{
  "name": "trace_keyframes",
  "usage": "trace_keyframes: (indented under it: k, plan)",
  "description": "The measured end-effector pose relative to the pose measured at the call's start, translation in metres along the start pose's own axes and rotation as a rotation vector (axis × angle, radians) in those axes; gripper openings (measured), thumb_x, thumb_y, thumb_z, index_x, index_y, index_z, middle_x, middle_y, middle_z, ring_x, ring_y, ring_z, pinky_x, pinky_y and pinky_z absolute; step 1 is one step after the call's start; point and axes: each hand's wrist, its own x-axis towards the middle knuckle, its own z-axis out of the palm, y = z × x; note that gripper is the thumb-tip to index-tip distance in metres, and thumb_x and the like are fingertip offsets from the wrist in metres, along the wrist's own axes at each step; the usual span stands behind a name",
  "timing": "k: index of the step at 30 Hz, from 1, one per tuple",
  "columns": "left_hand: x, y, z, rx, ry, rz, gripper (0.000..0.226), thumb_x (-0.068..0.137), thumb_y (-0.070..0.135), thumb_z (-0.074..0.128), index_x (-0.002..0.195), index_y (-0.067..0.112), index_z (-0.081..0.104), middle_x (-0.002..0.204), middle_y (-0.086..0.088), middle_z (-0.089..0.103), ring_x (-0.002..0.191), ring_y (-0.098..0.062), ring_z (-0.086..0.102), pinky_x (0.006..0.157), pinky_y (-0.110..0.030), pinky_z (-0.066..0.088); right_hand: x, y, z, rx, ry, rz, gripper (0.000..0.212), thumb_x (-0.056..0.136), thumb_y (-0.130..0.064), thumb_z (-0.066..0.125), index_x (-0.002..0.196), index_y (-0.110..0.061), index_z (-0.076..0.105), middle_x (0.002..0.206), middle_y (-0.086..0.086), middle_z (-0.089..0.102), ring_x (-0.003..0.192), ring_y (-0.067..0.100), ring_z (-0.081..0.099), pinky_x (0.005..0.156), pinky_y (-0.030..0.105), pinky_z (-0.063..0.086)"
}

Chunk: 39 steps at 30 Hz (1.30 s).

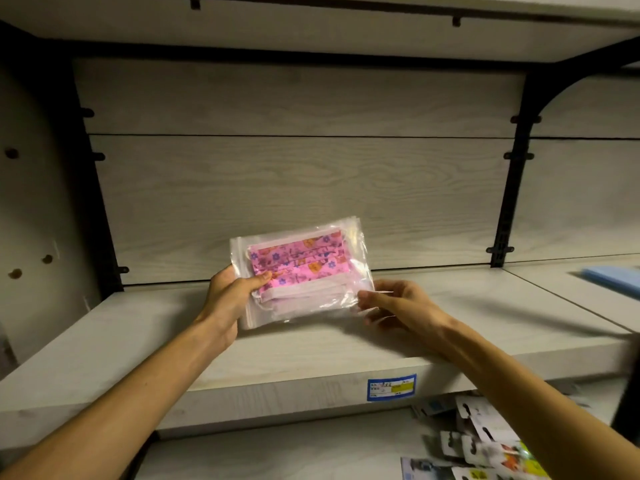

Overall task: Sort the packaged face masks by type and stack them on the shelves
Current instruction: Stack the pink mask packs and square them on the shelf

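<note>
A clear zip bag of pink floral face masks is held up over the pale wooden shelf, tilted with its top toward the back panel. My left hand grips the bag's left edge, thumb on the front. My right hand pinches the bag's lower right corner between thumb and fingers. The bag's lower edge is close to the shelf board; whether it touches is unclear.
A blue mask pack lies on the neighbouring shelf at the far right. Several packaged items are scattered on the lower shelf at bottom right. A blue price label sits on the shelf's front edge. Black brackets flank the bay.
</note>
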Motion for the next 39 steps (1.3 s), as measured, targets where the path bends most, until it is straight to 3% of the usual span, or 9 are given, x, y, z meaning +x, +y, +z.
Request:
trace_keyframes:
  k: [3,8,13,17,25,29,32,36,39]
  plan:
    - [-0.004,0.002,0.002,-0.028,-0.004,-0.033,0.029,0.084,-0.003,0.074,0.111,0.010,0.070,0.096,-0.008,0.079,0.083,-0.021,0.077,0.060,-0.030,0.061,-0.005,0.000,-0.004,0.060,0.074,-0.051,0.030,0.089,-0.023,0.070,0.109,-0.001,0.071,0.099,0.017,0.076,0.077,0.021,0.069,0.066,0.028,0.059]
    - [-0.017,0.006,0.019,-0.052,0.018,-0.044,0.039,0.081,0.001,0.078,0.118,0.005,0.068,0.103,-0.011,0.078,0.091,-0.025,0.076,0.063,-0.032,0.061,-0.017,-0.005,-0.008,0.045,0.061,-0.036,0.021,0.100,-0.018,0.061,0.116,-0.008,0.067,0.101,0.014,0.077,0.082,0.024,0.074,0.068,0.031,0.059]
    - [-0.038,0.015,0.037,-0.035,0.012,-0.016,0.033,0.080,0.001,0.078,0.111,0.010,0.071,0.099,-0.008,0.079,0.088,-0.023,0.077,0.061,-0.030,0.061,-0.037,-0.015,-0.021,0.032,0.187,-0.087,0.036,0.088,-0.027,0.076,0.115,-0.007,0.063,0.089,0.014,0.078,0.069,0.025,0.073,0.061,0.031,0.061]
    - [-0.064,0.021,0.060,-0.046,0.000,-0.018,0.032,0.081,0.000,0.077,0.111,0.009,0.071,0.098,-0.008,0.079,0.085,-0.022,0.077,0.060,-0.030,0.061,-0.064,-0.017,-0.046,0.079,0.125,-0.067,0.018,0.090,-0.012,0.073,0.107,-0.006,0.070,0.092,0.015,0.078,0.074,0.023,0.074,0.065,0.030,0.061]
    - [-0.135,0.017,0.125,-0.023,-0.021,-0.029,0.027,0.083,0.001,0.076,0.107,0.010,0.068,0.097,-0.007,0.079,0.085,-0.019,0.077,0.059,-0.026,0.060,-0.136,-0.015,-0.107,-0.019,0.038,-0.054,0.022,0.094,0.000,0.064,0.115,-0.005,0.062,0.085,0.011,0.076,0.072,0.026,0.073,0.065,0.035,0.061]
    - [-0.170,0.013,0.156,0.042,-0.045,0.010,0.024,0.086,0.002,0.073,0.107,0.013,0.069,0.097,-0.003,0.080,0.088,-0.017,0.077,0.067,-0.028,0.061,-0.171,-0.010,-0.130,-0.060,0.005,-0.004,0.027,0.097,-0.014,0.064,0.123,-0.010,0.059,0.094,0.013,0.076,0.074,0.025,0.073,0.060,0.031,0.059]
    - [-0.190,0.010,0.175,0.040,-0.082,-0.006,0.022,0.086,0.001,0.073,0.105,0.012,0.069,0.094,-0.004,0.080,0.085,-0.015,0.077,0.065,-0.026,0.061,-0.203,0.000,-0.153,-0.080,-0.029,0.019,0.052,0.079,-0.037,0.078,0.124,-0.017,0.060,0.098,0.010,0.075,0.077,0.020,0.072,0.066,0.027,0.057]
    - [-0.216,-0.002,0.207,0.079,-0.177,-0.038,0.033,0.083,0.005,0.076,0.115,0.007,0.067,0.105,-0.009,0.078,0.102,-0.022,0.074,0.077,-0.027,0.060,-0.253,0.014,-0.191,-0.069,-0.138,0.059,0.034,0.084,-0.023,0.076,0.115,-0.010,0.072,0.099,0.011,0.076,0.084,0.022,0.072,0.075,0.029,0.059]
    - [-0.234,-0.014,0.242,0.061,-0.258,-0.080,0.044,0.076,0.010,0.079,0.118,0.005,0.066,0.107,-0.012,0.078,0.101,-0.024,0.075,0.072,-0.028,0.061,-0.288,0.021,-0.228,-0.028,-0.148,0.113,0.034,0.086,-0.021,0.076,0.116,-0.006,0.073,0.112,0.017,0.073,0.095,0.027,0.070,0.084,0.031,0.058]
